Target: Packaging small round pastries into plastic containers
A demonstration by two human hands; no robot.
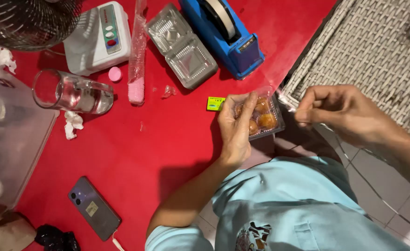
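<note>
Light blue shirt point(298, 204) fills the bottom of the frame, closest to the lens, with a red tabletop point(158, 139) spreading over the left and centre above it. A grey woven wicker surface point(377, 51) takes the upper right. At the left edge stands a clear plastic tub point(9, 153), and a wire fan guard point(28, 18) sits in the upper left corner. Along the top lie a blue tape dispenser point(228, 32), a white push-button device point(100, 37) and an empty clear clamshell point(181, 46) lying open. A glass mug point(72, 93) lies on its side at the left, and a phone point(94, 208) rests face down at the lower left.

Right of centre, at the tabletop's edge, the left hand point(235, 128) grips a small clear box point(263, 118) of golden-brown round pastries, fingers wrapped over its near side and thumb across the lid; the lid looks pressed down, so the step in hand seems to be holding the filled box shut. The right hand point(342, 111) hovers just beside it, thumb and forefinger pinched together; whether anything thin lies between them I cannot tell. Such thin plastic calls for light, steady pressure. A small green and yellow packet point(215, 103) lies touching the left fingertips
</note>
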